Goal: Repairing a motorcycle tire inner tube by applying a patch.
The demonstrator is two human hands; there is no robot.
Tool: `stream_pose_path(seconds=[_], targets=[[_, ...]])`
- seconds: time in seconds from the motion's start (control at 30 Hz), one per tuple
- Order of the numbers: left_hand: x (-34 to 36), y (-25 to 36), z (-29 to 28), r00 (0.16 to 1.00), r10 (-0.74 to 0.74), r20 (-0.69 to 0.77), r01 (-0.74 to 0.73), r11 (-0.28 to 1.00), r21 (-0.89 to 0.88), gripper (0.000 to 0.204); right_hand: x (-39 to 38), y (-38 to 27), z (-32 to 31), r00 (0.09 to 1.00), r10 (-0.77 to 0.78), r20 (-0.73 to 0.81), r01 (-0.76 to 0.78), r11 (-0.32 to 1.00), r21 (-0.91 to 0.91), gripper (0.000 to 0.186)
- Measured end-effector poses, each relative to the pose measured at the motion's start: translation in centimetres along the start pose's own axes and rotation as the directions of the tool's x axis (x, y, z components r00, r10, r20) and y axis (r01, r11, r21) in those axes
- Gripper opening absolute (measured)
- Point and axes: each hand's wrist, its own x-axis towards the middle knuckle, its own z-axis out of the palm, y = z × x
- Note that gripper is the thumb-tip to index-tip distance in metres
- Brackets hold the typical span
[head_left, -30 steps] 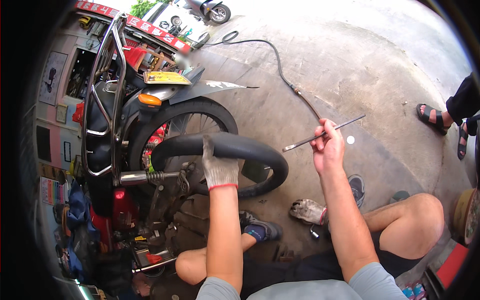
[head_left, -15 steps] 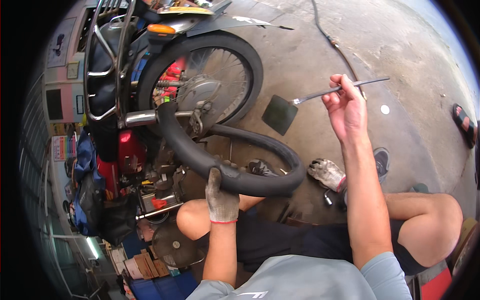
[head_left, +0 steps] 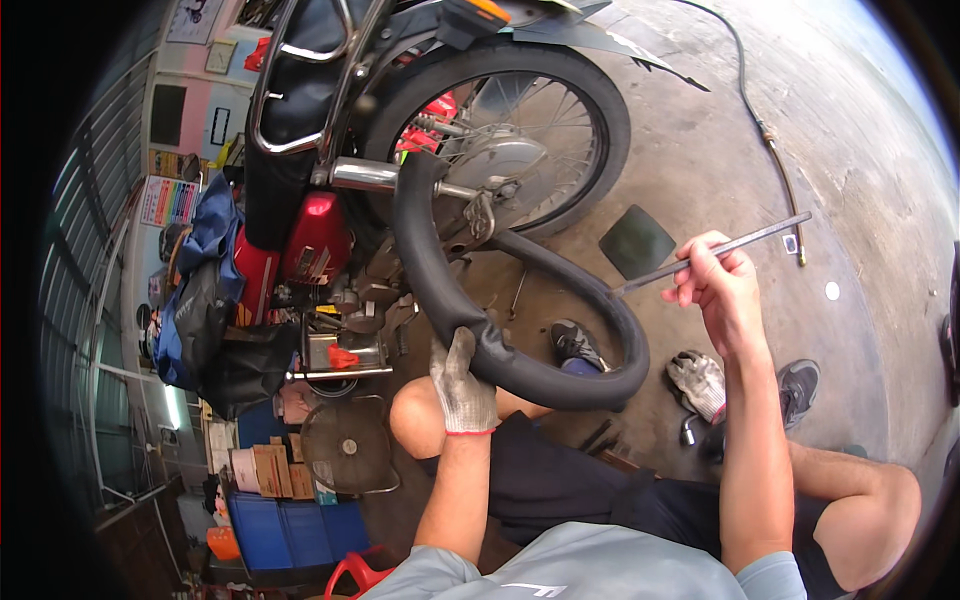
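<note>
The left hand (head_left: 464, 385), in a soiled off-white knit glove with a red cuff edge, is clamped on a thick, curved black rubber inner tube (head_left: 540, 378), its thumb lying over the top. Just beside the thumb, the rubber is creased and dented. The bare right hand (head_left: 725, 285) is closed around a slim, straight grey metal rod (head_left: 768, 234), which slants up to the right. The rod's lower end overlaps the tube's far bend in this view; whether they touch, I cannot tell.

The tube is in front of the person's knees, one end rising before a motorcycle's chrome cylindrical part (head_left: 365, 174). Behind it stands the spoked rear wheel with a black tyre (head_left: 612, 140), and to the left is the machine's glossy red body panel (head_left: 318, 240).

Beyond the rod's lower end, a dark, flat, square sheet (head_left: 638, 243) lies on the grey concrete floor (head_left: 720, 150). A second soiled knit glove (head_left: 697, 380) lies near the right forearm, close to a small shiny metal tool (head_left: 688, 430). Farther right are a round white disc (head_left: 832, 291) and a long dark hose (head_left: 775, 165) with a brass-coloured fitting.
</note>
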Motion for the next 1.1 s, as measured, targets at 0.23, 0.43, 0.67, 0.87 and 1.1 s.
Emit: stream_pose_path(seconds=[0.23, 0.43, 0.67, 0.87, 1.1], targets=[[0.8, 1.1, -1.0, 0.915, 0.390, -0.101, -0.278, 0.793, 0.542, 0.082, -0.1, 3.9, 2.8, 0.989, 0.119, 0.089, -0.123, 0.992, 0.042, 0.014], [2.1, 1.3, -3.9, 0.948, 0.317, 0.015, -0.246, 0.706, 0.664, 0.086, -2.0, 11.2, 5.4, 0.869, 0.412, 0.275, -0.477, 0.846, 0.239, 0.015], [3.1, 0.9, -5.3, 0.999, 0.040, -0.008, -0.029, 0.849, 0.528, 0.078, -6.1, 19.3, 8.3, 0.817, 0.472, 0.331, -0.569, 0.751, 0.334, 0.015], [3.8, 1.0, -5.2, 1.000, 0.029, -0.013, -0.009, 0.655, 0.755, 0.054, -6.5, 20.3, 8.1, 0.832, 0.479, 0.280, -0.552, 0.764, 0.335, 0.015], [5.0, 0.2, -7.1, 0.964, -0.265, 0.027, 0.256, 0.950, 0.176, 0.062, -4.0, 16.8, 6.6, 0.885, 0.380, 0.267, -0.444, 0.861, 0.247, 0.023]])
